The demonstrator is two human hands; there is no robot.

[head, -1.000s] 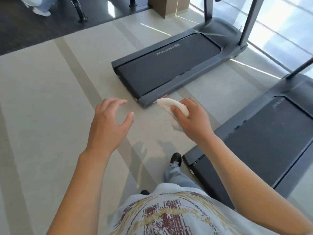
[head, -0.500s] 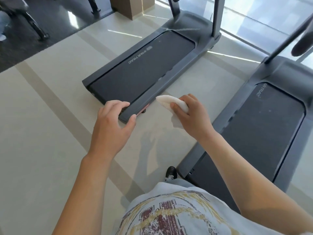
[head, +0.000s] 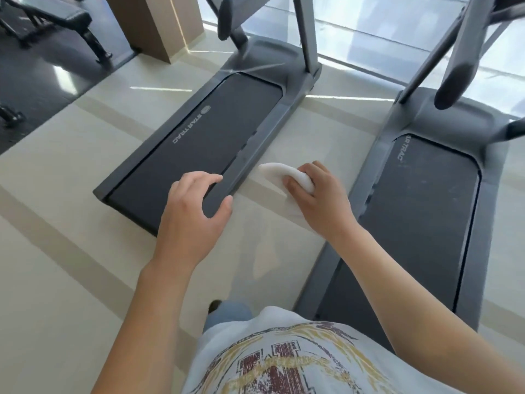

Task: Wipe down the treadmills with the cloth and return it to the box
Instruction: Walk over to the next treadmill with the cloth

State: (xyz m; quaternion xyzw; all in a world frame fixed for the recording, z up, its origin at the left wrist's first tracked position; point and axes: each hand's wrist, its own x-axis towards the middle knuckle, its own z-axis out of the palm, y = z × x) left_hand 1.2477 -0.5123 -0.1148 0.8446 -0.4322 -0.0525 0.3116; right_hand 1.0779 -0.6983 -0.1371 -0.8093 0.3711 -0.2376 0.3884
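Two dark grey treadmills stand side by side on the pale tiled floor. The left treadmill [head: 204,143] stretches away ahead of me and the right treadmill [head: 426,200] lies under my right arm. My right hand [head: 321,200] grips a folded white cloth [head: 281,174] in the air above the strip of floor between them. My left hand [head: 193,211] hovers with fingers spread over the near right corner of the left treadmill's deck, holding nothing. No box is in view.
A tan pillar [head: 153,24] rises at the back left, next to a black weight bench [head: 56,18] on dark flooring. Handrail uprights [head: 306,29] rise from both treadmills. Glass windows [head: 369,29] run along the far side. My shoe [head: 216,305] shows below.
I have moved forward and turned right, so both treadmills are closer and more lengthwise. My left hand now hovers over the left treadmill's corner; my right hand keeps hold of the cloth.
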